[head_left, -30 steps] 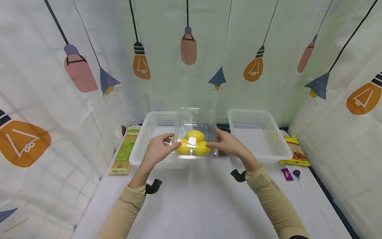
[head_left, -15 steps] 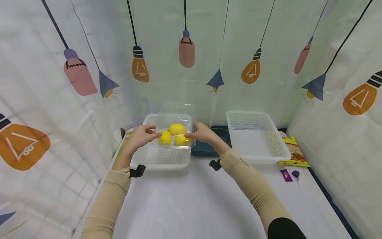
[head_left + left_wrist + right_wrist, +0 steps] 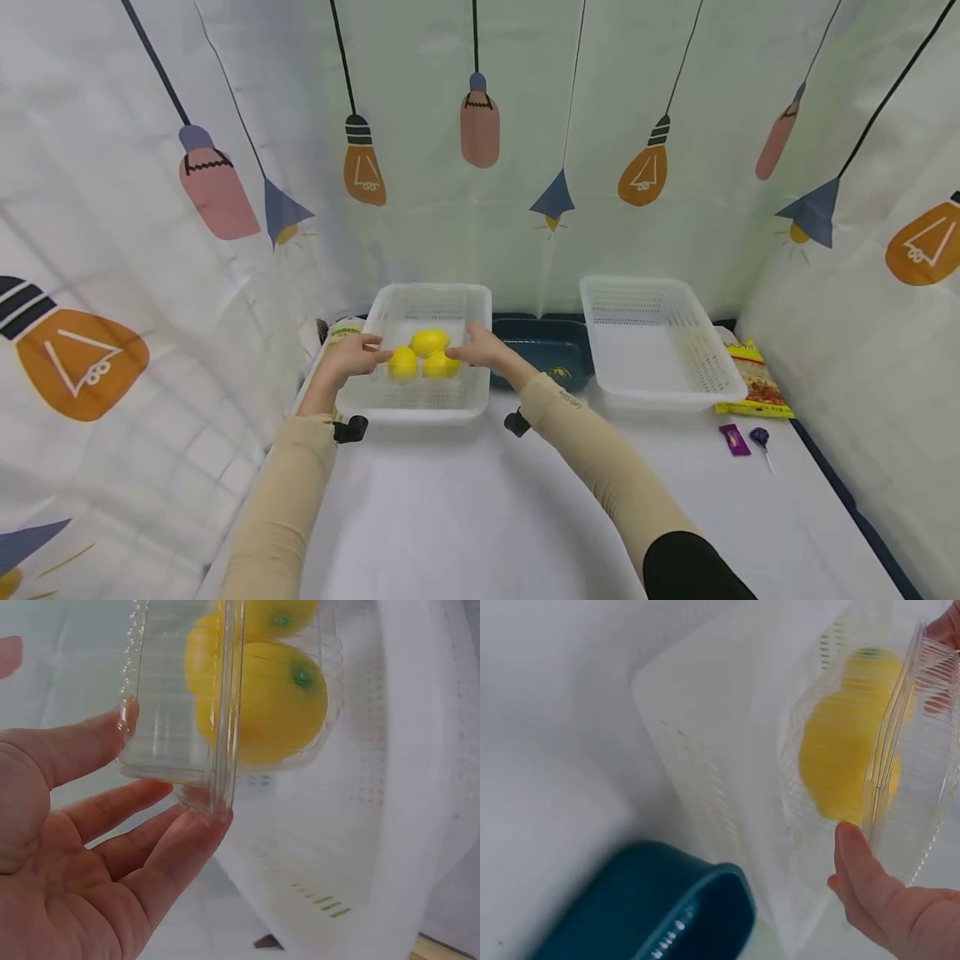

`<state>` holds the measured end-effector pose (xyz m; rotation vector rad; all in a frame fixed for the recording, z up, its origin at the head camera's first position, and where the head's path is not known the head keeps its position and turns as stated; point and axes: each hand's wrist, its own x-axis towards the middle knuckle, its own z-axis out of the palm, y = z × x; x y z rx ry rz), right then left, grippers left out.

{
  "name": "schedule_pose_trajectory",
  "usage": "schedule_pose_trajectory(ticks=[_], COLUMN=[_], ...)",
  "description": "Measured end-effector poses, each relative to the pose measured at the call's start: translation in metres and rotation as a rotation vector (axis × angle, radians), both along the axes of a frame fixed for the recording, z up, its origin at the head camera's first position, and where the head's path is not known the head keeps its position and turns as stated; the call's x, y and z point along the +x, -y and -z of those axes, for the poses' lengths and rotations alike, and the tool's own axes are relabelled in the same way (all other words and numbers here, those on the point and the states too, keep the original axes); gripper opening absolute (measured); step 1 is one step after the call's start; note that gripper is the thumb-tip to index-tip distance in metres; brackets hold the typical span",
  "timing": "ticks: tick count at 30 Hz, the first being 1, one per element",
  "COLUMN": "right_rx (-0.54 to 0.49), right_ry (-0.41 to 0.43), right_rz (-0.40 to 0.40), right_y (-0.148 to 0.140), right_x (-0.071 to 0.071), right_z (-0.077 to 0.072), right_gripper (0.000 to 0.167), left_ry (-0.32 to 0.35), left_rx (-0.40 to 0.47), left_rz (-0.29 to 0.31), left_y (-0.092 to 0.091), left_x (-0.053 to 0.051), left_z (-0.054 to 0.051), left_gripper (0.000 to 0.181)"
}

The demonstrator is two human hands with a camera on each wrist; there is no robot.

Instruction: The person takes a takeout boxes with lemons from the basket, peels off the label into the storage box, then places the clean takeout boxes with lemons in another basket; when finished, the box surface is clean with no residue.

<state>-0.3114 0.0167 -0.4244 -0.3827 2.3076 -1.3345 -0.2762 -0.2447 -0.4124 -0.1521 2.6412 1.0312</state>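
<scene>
A clear plastic clamshell box (image 3: 169, 697) holds three yellow lemons (image 3: 430, 342). It is within the outline of the left white basket (image 3: 412, 415); I cannot tell whether it rests on the bottom. My left hand (image 3: 347, 358) grips the box's left side, with the thumb on one face and fingertips at the rim in the left wrist view. On the opposite side, my right hand (image 3: 486, 348) holds the box, one fingertip against its rim in the right wrist view. The clear walls barely show in the head view.
A dark teal bin (image 3: 542, 337) with something small inside stands between the left basket and a second white basket (image 3: 667, 402). Further right lie a yellow snack bag (image 3: 756, 385), a purple-wrapped candy (image 3: 734, 440) and a lollipop (image 3: 760, 437). A green-and-tan packet (image 3: 345, 327) is partly hidden at left.
Both hands have carried the box of lemons from the middle to the left and lowered it into the left basket's area. The teal bin, largely covered before, now shows.
</scene>
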Motion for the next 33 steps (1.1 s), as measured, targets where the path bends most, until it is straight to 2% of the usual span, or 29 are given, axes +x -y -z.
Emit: schedule_pose_trajectory(ticks=[4,7,10,12,18,24,29,33], right_rx=[-0.011,0.007,0.024,0.026,0.020,0.025,0.048,0.073], right_ry=[0.107,0.185,0.230,0.244,0.263,0.248,0.211,0.164], right_rz=[0.017,0.052,0.075,0.079,0.082,0.043,0.041,0.047], right_y=[0.009,0.013,0.014,0.015,0.016,0.020,0.023,0.025], right_x=[0.000,-0.001,-0.002,-0.003,0.000,0.003,0.002,0.003], right_z=[0.011,0.018,0.024,0.028,0.039,0.043,0.041,0.039], right_gripper=[0.066,0.076,0.087,0.087,0.074,0.081,0.086,0.085], left_ry=[0.034,0.046,0.064,0.081,0.133,0.169,0.155,0.136], left_rx=[0.030,0.056,0.051,0.056,0.068,0.054,0.011,0.000], left_rz=[-0.019,-0.044,-0.058,-0.067,-0.094,-0.107,-0.122,-0.123], left_y=[0.002,0.000,-0.004,-0.008,-0.013,-0.011,-0.009,-0.008], left_x=[-0.004,-0.007,-0.011,-0.012,-0.013,-0.013,-0.016,-0.015], left_z=[0.015,0.025,0.031,0.033,0.042,0.052,0.057,0.055], left_gripper=[0.064,0.061,0.059,0.059,0.058,0.061,0.060,0.059])
